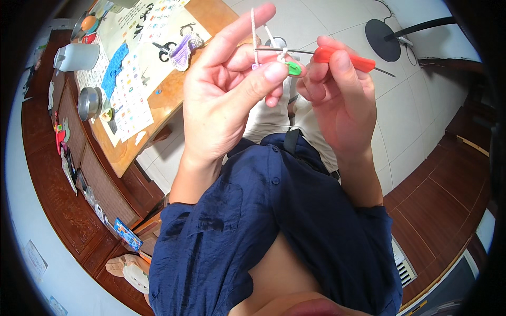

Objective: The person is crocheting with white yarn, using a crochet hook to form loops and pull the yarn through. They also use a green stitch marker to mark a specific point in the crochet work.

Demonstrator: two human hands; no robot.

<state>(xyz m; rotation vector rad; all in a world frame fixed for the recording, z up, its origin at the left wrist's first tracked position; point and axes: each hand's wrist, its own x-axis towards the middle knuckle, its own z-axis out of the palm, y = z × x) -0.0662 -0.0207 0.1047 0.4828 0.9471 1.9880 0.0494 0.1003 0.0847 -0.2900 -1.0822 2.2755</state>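
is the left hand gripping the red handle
No, the right hand grips the red handle, while the left hand holds white yarn.

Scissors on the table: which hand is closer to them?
Left. The left hand is raised, to the right of the scissors; the right hand is farther right.

Your right hand (341, 97) can pass rightward over the pale square floor tiles (408, 113). The slim red-handled metal hook (323, 54) bars the gap between your hands; the light-brown wooden table (208, 16) flanks your left hand (221, 97).
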